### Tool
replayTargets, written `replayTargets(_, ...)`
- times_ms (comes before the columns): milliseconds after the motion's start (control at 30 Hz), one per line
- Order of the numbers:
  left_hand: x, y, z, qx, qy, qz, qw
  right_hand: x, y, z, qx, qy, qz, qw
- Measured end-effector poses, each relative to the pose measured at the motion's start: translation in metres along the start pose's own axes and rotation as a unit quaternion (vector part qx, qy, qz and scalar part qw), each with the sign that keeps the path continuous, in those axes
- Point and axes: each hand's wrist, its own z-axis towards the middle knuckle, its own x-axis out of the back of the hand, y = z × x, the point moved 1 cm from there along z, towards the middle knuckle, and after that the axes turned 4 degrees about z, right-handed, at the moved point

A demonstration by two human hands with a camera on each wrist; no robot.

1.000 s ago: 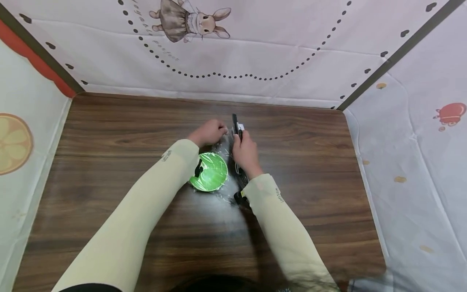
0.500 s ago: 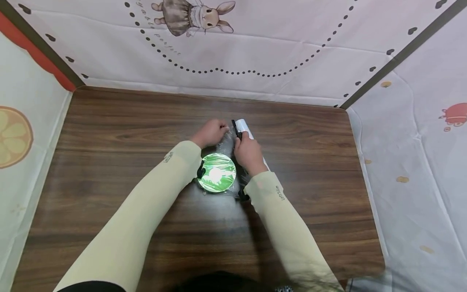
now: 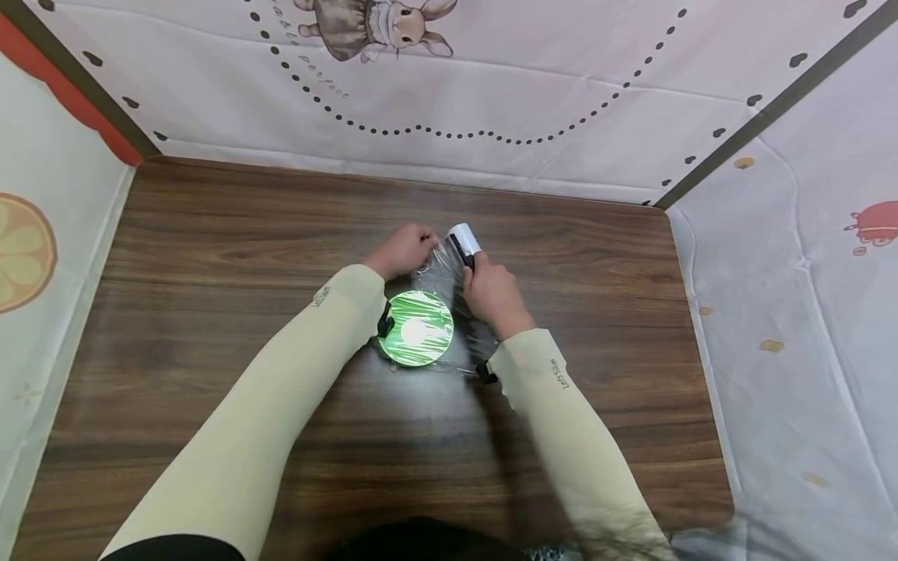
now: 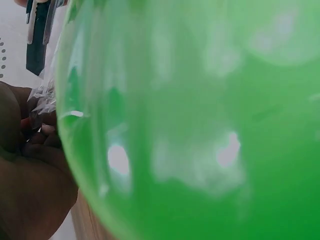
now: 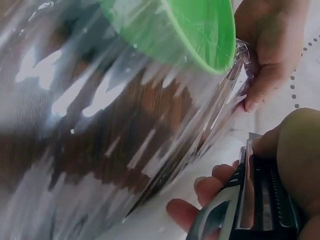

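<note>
L hand pinching clear film, R hand gripping cutter, green bowl under wrap.
L hand [image 3: 403,251] has fingers curled tight on bunched edge of film [image 5: 165,125], just beyond bowl; R hand [image 3: 494,296] wrapped round cutter [image 5: 262,195], dark blade out, pointing twd L hand per L wrist cam; can't tell if blade touches film. Bowl [image 3: 424,331] sits by L wrist, film over top w/ glare. White roll [image 3: 464,236] pokes out past R hand, film btwn it & bowl. All on brown wood table [image 3: 617,351]; rabbit-print sheet [image 3: 526,101] behind.
</note>
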Motion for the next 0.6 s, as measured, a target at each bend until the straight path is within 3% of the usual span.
replayTargets(400, 0.003, 0.005, -0.003, -0.005, -0.001, 0.039, 0.9992, 0.009, -0.005, 0.004, 0.016, -0.04, -0.061, 0.9972)
replayTargets(600, 0.005, 0.004, -0.003, 0.003, 0.009, 0.031, 0.9995, 0.01, -0.01, 0.005, 0.016, -0.061, -0.077, 0.995)
